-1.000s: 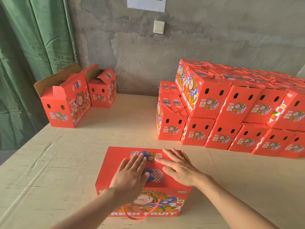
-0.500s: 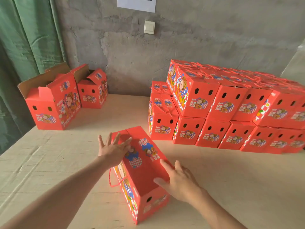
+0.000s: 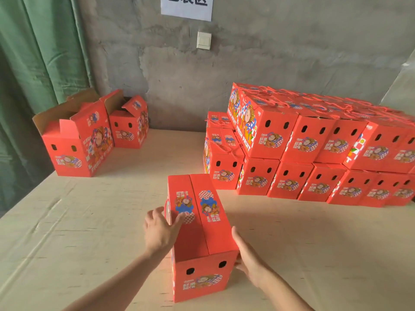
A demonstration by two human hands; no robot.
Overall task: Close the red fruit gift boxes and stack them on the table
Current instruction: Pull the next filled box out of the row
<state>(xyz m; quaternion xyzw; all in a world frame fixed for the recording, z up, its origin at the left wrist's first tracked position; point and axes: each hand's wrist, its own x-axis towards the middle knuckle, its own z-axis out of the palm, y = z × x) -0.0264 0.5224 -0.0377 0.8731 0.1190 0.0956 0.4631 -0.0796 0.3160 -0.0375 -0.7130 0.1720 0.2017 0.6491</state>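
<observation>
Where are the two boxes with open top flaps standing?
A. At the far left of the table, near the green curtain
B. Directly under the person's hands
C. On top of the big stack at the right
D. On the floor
A: the two open boxes stand at the table's far left beside the green curtain, apart from the closed stack.

Wall sign cut off by the top edge, we can't read it, stack of closed boxes beneath it runs past the right edge.
</observation>
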